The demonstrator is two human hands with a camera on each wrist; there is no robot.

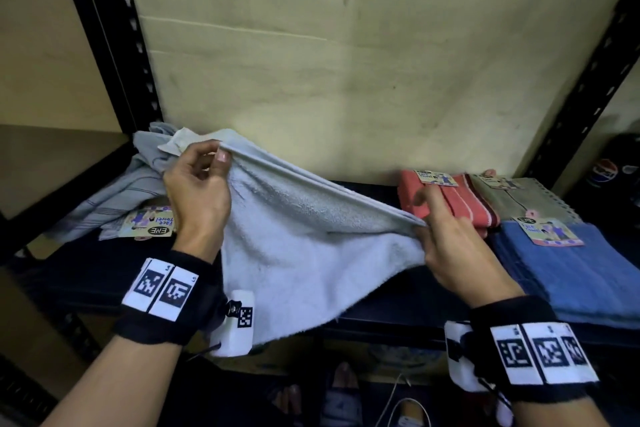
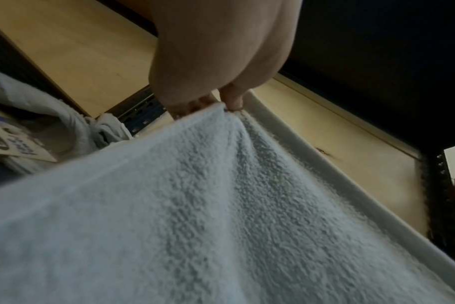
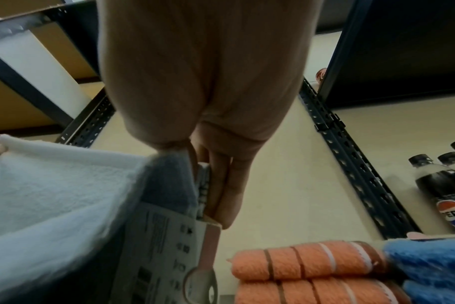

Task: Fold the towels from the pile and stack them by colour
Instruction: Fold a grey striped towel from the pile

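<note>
A pale blue towel (image 1: pixel 304 239) hangs doubled between my two hands above the dark shelf (image 1: pixel 90 274). My left hand (image 1: pixel 204 177) pinches its upper left corner (image 2: pixel 221 109) between thumb and fingers. My right hand (image 1: pixel 433 229) pinches the lower right corner (image 3: pixel 169 158), two fingers stretched out along a paper tag (image 3: pixel 169 236). The unfolded pile of pale towels (image 1: pixel 152 166) lies at the back left. Folded stacks sit on the right: orange striped (image 1: pixel 453 204), grey-green (image 1: pixel 519 201) and blue (image 1: pixel 581 274).
Black perforated rack posts (image 1: pixel 114 31) stand at both back corners against a cream wall. A loose "Face Towel" card (image 1: pixel 149 222) lies by the pile. Pepsi bottles (image 3: pixel 449 185) stand beyond the right post. Feet in sandals (image 1: pixel 343 392) show below the shelf edge.
</note>
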